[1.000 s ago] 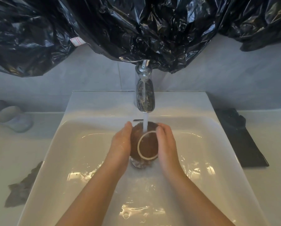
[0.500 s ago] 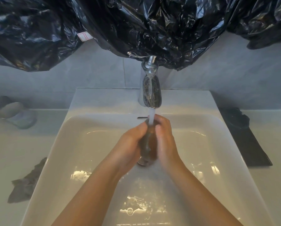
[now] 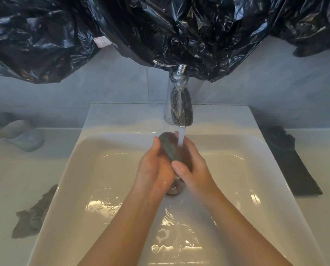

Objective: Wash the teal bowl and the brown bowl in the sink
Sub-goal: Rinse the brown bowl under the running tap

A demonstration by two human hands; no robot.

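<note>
The brown bowl [image 3: 170, 147] is held on edge above the white sink [image 3: 87, 169], its greyish inside turned up and left, right under the running water. My left hand [image 3: 153, 169] grips it from the left, with the fingers behind the bowl. My right hand [image 3: 195, 167] grips it from the right, thumb across the near rim. Most of the brown outside is hidden by my hands. A pale teal-grey bowl [image 3: 21, 135] lies on the counter to the left of the sink.
The chrome tap [image 3: 179, 104] runs a stream of water onto the bowl, and the drain [image 3: 174, 189] sits just under my hands. Black plastic bags [image 3: 160, 29] hang low over the tap. A dark cloth [image 3: 292, 162] lies right of the sink, a grey rag [image 3: 33, 214] left.
The brown bowl has turned in my hands from base towards me to edge-on, then with its greyish inside showing. My hands closed in around it and stayed under the tap.
</note>
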